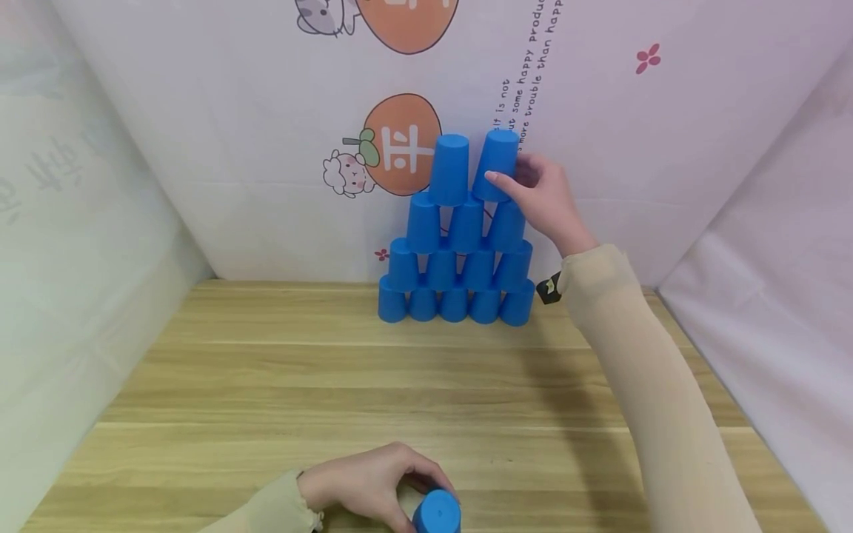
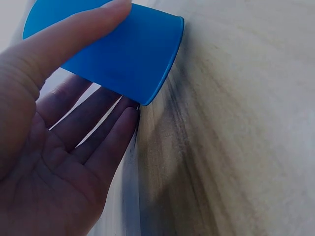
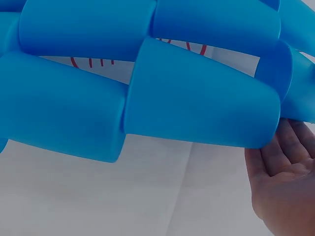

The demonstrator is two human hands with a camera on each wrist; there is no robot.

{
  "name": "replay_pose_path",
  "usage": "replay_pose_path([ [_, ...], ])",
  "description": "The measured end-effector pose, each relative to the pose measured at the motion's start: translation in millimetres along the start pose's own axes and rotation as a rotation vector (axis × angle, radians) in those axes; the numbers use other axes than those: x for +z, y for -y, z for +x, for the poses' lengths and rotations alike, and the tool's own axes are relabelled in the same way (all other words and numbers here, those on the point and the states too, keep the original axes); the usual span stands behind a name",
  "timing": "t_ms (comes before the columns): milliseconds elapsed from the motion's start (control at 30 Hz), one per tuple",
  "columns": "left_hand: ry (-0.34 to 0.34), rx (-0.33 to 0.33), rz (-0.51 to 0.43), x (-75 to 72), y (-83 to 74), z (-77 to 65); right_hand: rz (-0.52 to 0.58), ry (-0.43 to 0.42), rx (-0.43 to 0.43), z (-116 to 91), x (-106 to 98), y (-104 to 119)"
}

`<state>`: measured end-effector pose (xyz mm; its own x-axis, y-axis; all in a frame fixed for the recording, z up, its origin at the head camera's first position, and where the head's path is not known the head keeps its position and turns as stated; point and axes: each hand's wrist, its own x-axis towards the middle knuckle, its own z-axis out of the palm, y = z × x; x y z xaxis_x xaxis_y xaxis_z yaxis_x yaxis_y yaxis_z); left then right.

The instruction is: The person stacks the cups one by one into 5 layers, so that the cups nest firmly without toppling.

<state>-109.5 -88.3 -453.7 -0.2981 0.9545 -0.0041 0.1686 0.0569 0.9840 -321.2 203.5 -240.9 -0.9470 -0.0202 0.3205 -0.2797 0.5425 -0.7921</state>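
Observation:
A stack of upside-down blue cups (image 1: 441, 268) stands in rows against the back wall. The right hand (image 1: 543, 196) pinches a blue cup (image 1: 497, 164) between thumb and fingers at the top right of the stack, where it leans slightly. Beside it, another cup (image 1: 450, 170) stands upside down on the third row. At the front of the table, the left hand (image 1: 373, 481) holds a blue cup (image 2: 123, 54), thumb on one side and fingers on the other. In the right wrist view, the right hand's fingers (image 3: 290, 142) are partly hidden behind the cups.
The wooden table (image 1: 300, 400) runs from the stack to the front. A white printed sheet (image 1: 266, 148) hangs right behind the stack, and pale sheets (image 1: 80, 222) close off both sides. A small black object (image 1: 549, 289) shows beside the right sleeve.

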Motion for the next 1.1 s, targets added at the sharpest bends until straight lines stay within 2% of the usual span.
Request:
replay_pose_path([
  [167,-0.048,-0.016,-0.026,-3.8,-3.6,-0.6,-0.012,0.004,0.008,-1.0,0.5,-1.6],
  [300,-0.124,-0.009,0.064,-13.6,-11.9,-1.0,-0.011,0.01,0.013,-1.5,0.7,-2.2],
  [467,-0.253,0.0,0.186,-28.3,-27.3,-0.6,-0.009,0.012,0.008,-1.3,1.0,-2.1],
  [667,-0.395,0.002,0.332,-50.1,-57.3,1.4,-0.012,0.009,0.003,-0.4,2.1,-3.0],
  [800,-0.511,0.058,0.394,-69.0,-84.7,5.7,-0.015,0.007,0.001,-0.4,1.8,-5.4],
  [1000,-0.668,0.207,0.484,-96.3,-118.3,16.7,-0.003,0.024,-0.023,0.5,1.5,-7.1],
  [1100,-0.735,0.266,0.487,-107.7,-134.4,23.1,0.002,0.031,-0.033,0.4,1.5,-7.5],
])
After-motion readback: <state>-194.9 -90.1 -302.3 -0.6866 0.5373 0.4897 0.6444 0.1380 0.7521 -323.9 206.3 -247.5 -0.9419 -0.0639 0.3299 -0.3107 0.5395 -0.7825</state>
